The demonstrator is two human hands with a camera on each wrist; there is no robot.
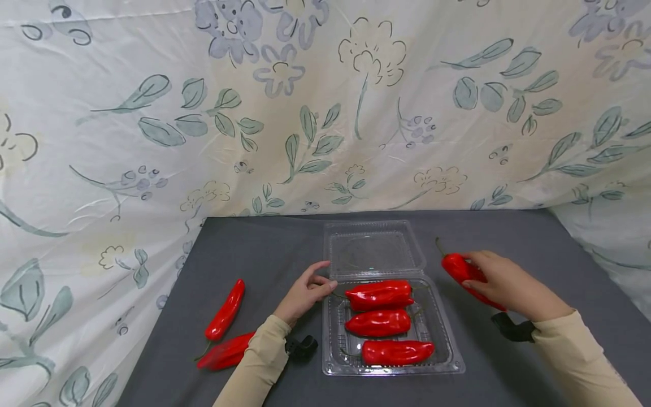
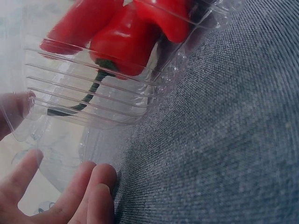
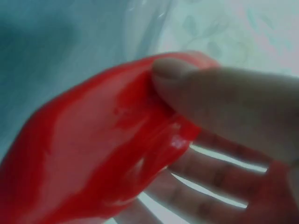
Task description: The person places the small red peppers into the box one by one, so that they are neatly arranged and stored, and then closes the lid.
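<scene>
Right of the box, right hand pinched a pepper; left hand sat loosely spread at the box's left edge. Likely failures were glossy skin slipping mid-carry, or unclamped box skidding if bumped.

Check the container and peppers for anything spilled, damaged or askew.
I see nothing spilled or damaged. One slight oddity: in the clear container, the nearest pepper lies tip rightward, opposite to the middle pepper.

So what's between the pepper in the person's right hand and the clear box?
In the head view, only bare dark grey cloth shows between the clear box and the pepper held in the right hand.
</scene>
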